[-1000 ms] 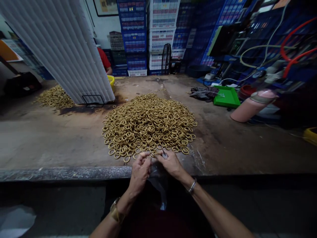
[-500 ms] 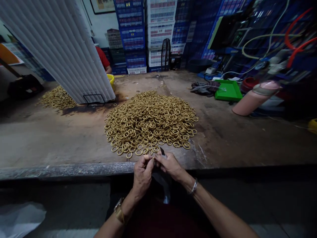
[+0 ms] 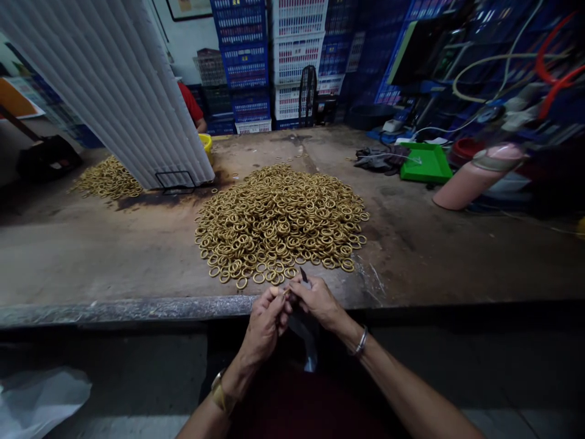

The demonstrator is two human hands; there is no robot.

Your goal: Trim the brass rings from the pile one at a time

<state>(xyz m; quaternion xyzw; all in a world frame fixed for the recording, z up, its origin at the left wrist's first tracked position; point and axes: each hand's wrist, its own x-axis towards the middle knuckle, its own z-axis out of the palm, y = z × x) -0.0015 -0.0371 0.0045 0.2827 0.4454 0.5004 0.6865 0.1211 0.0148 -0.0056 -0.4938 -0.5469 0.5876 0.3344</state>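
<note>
At the table's front edge my left hand (image 3: 265, 320) is closed, pinching a small gold-coloured ring (image 3: 286, 292) between thumb and fingertips. My right hand (image 3: 320, 302) is closed beside it, its fingertips meeting the same ring. A small knife (image 3: 304, 275) is gripped in the right hand; its dark blade points up and away from me, and most of its handle is hidden in the palm. Just beyond both hands lies a broad heap of gold-coloured rings (image 3: 278, 219), with several loose ones along its near side.
Behind the heap on the left leans a tall white corrugated panel (image 3: 137, 91) in a black wire stand (image 3: 176, 182). Past it are another ring pile (image 3: 107, 178) and a person's red sleeve (image 3: 191, 105). At right are a green tray (image 3: 426, 163) and a pink cylinder (image 3: 475, 180).
The left hand has turned slightly, so its fingers show more around the ring. Both hands stay together at the table edge. The whole view has shifted a little.
</note>
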